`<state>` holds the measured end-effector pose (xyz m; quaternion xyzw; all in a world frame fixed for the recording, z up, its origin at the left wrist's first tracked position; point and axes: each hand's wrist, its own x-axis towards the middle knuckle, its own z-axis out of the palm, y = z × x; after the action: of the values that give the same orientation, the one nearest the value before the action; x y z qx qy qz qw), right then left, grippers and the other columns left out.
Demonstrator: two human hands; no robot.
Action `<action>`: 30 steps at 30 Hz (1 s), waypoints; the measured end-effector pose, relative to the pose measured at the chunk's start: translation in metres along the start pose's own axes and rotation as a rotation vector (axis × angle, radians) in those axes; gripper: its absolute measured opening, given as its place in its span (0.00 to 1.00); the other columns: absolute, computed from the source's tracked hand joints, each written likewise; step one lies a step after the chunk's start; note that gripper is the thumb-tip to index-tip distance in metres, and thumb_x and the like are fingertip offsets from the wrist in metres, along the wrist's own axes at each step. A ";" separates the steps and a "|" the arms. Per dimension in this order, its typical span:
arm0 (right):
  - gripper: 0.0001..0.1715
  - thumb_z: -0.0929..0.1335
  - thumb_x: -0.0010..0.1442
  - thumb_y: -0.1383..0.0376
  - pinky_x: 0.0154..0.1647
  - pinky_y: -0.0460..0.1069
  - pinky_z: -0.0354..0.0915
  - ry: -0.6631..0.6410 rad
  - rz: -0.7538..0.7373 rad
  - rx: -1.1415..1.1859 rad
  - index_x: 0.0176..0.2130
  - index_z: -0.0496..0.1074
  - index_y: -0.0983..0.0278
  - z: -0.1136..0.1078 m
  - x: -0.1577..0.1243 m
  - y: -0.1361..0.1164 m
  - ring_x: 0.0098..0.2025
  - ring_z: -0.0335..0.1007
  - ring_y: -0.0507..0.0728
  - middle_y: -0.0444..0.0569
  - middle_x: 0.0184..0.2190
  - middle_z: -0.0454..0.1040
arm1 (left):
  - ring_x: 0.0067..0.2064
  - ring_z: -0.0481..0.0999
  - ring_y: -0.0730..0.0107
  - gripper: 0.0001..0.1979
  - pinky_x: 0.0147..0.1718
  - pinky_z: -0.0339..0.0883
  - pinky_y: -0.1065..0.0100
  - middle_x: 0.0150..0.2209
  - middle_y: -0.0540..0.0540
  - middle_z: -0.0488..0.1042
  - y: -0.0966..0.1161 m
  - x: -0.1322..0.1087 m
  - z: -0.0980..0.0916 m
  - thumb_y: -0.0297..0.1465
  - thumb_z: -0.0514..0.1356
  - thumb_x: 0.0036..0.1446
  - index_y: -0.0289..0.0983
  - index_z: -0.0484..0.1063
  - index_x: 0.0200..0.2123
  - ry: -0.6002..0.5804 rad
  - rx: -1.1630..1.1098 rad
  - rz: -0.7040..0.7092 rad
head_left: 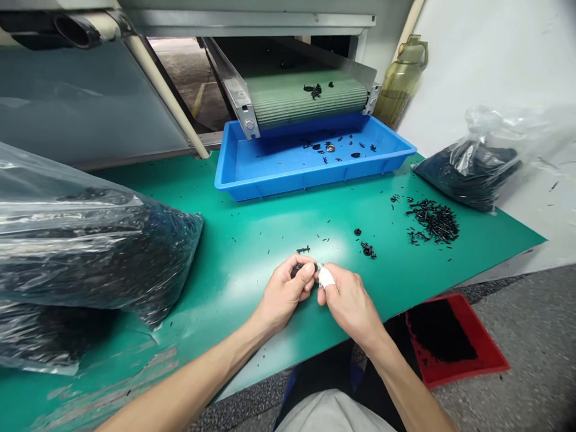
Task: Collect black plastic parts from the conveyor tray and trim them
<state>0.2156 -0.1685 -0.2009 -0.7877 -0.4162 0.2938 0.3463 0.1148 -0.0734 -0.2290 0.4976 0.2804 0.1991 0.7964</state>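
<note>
In the head view, my left hand (282,295) pinches a small black plastic part (297,270) between thumb and fingers above the green table (216,288). My right hand (353,300) meets it from the right, its fingers closed near the part, with a white wrap (326,278) around the thumb. Something small and pale shows at that thumb's tip, too small to name. Just beyond my hands lies a thin black branched piece (303,249). A small cluster of black parts (368,250) lies to the right, below a single round black piece (357,231).
A green conveyor belt (310,99) ends over a blue tray (270,186) with scattered black parts. Large clear bags of black pieces (103,246) stand left. A pile of black bits (434,222) and a tied bag (468,171) are right. A red tray (488,360) sits below.
</note>
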 end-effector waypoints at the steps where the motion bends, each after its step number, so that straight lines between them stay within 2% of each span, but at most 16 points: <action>1: 0.15 0.57 0.58 0.74 0.27 0.45 0.51 -0.002 0.000 0.018 0.26 0.65 0.62 -0.003 0.000 0.002 0.21 0.59 0.50 0.40 0.20 0.72 | 0.21 0.55 0.83 0.15 0.19 0.46 0.77 0.23 0.54 0.65 0.000 0.000 0.000 0.40 0.63 0.56 0.34 0.69 0.38 0.002 -0.012 -0.009; 4: 0.14 0.58 0.58 0.74 0.28 0.45 0.52 0.052 0.018 -0.061 0.31 0.69 0.62 -0.021 0.002 0.013 0.23 0.62 0.51 0.42 0.22 0.73 | 0.23 0.57 0.84 0.15 0.19 0.48 0.79 0.29 0.50 0.68 0.005 0.001 0.000 0.37 0.63 0.57 0.34 0.70 0.43 -0.005 -0.096 -0.041; 6: 0.14 0.58 0.59 0.73 0.29 0.46 0.52 0.159 0.033 -0.236 0.35 0.71 0.62 -0.041 0.008 0.023 0.26 0.64 0.52 0.45 0.26 0.74 | 0.25 0.59 0.83 0.15 0.18 0.48 0.80 0.31 0.48 0.68 0.009 0.002 0.000 0.35 0.64 0.57 0.33 0.71 0.44 -0.009 -0.177 -0.070; 9: 0.17 0.58 0.60 0.73 0.31 0.48 0.52 0.292 0.025 -0.498 0.41 0.73 0.64 -0.071 0.028 0.035 0.34 0.66 0.55 0.51 0.35 0.74 | 0.25 0.60 0.83 0.10 0.16 0.48 0.82 0.33 0.47 0.67 0.015 0.003 -0.002 0.32 0.62 0.58 0.32 0.72 0.41 -0.017 -0.305 -0.119; 11: 0.19 0.60 0.60 0.72 0.32 0.48 0.52 0.263 0.020 -0.585 0.47 0.73 0.64 -0.084 0.045 0.038 0.38 0.66 0.57 0.53 0.40 0.74 | 0.25 0.60 0.83 0.07 0.14 0.46 0.82 0.34 0.47 0.67 0.017 0.004 -0.005 0.32 0.61 0.59 0.33 0.71 0.38 -0.020 -0.381 -0.140; 13: 0.19 0.61 0.60 0.72 0.32 0.48 0.52 0.195 0.035 -0.625 0.47 0.74 0.64 -0.090 0.059 0.037 0.38 0.67 0.58 0.53 0.39 0.74 | 0.24 0.60 0.84 0.07 0.13 0.44 0.82 0.35 0.46 0.67 0.019 0.004 -0.006 0.32 0.60 0.60 0.33 0.70 0.36 -0.025 -0.428 -0.166; 16: 0.15 0.62 0.60 0.71 0.32 0.48 0.53 0.160 -0.049 -0.607 0.42 0.75 0.63 -0.083 0.062 0.027 0.37 0.66 0.56 0.51 0.37 0.73 | 0.23 0.60 0.83 0.09 0.11 0.40 0.82 0.35 0.46 0.68 0.019 0.003 -0.005 0.35 0.60 0.60 0.34 0.69 0.34 -0.039 -0.429 -0.214; 20: 0.14 0.62 0.58 0.74 0.35 0.47 0.55 0.111 -0.314 -0.389 0.39 0.73 0.61 -0.054 0.030 0.007 0.35 0.66 0.53 0.45 0.35 0.71 | 0.21 0.58 0.83 0.15 0.12 0.39 0.81 0.30 0.47 0.68 0.016 -0.001 0.001 0.42 0.59 0.59 0.34 0.68 0.36 -0.108 -0.266 -0.205; 24: 0.16 0.59 0.58 0.75 0.34 0.47 0.57 0.067 -0.341 -0.318 0.39 0.71 0.62 -0.030 0.001 -0.007 0.32 0.65 0.52 0.46 0.35 0.69 | 0.18 0.51 0.83 0.17 0.14 0.39 0.80 0.18 0.55 0.60 0.010 -0.003 0.002 0.44 0.59 0.59 0.35 0.65 0.33 -0.194 -0.138 -0.201; 26: 0.18 0.58 0.59 0.76 0.35 0.47 0.60 0.022 -0.357 -0.279 0.41 0.70 0.61 -0.027 -0.005 -0.006 0.33 0.65 0.52 0.46 0.37 0.69 | 0.18 0.49 0.83 0.16 0.14 0.39 0.79 0.17 0.56 0.58 0.009 -0.003 0.000 0.43 0.59 0.59 0.36 0.63 0.32 -0.218 -0.131 -0.196; 28: 0.23 0.57 0.59 0.76 0.39 0.47 0.63 -0.018 -0.405 -0.215 0.48 0.68 0.60 -0.030 -0.007 0.000 0.38 0.68 0.53 0.47 0.40 0.70 | 0.18 0.48 0.83 0.15 0.15 0.39 0.78 0.17 0.57 0.57 0.009 -0.002 -0.001 0.43 0.58 0.60 0.36 0.63 0.32 -0.238 -0.133 -0.186; 30: 0.27 0.56 0.59 0.77 0.42 0.48 0.64 0.011 -0.442 -0.207 0.55 0.64 0.60 -0.033 -0.009 0.009 0.41 0.69 0.54 0.49 0.43 0.71 | 0.18 0.48 0.83 0.15 0.15 0.39 0.77 0.18 0.57 0.57 0.010 -0.002 -0.001 0.42 0.57 0.61 0.36 0.63 0.32 -0.247 -0.133 -0.175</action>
<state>0.2399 -0.1902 -0.1872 -0.7103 -0.6045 0.1627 0.3219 0.1120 -0.0694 -0.2200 0.4381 0.2086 0.0846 0.8703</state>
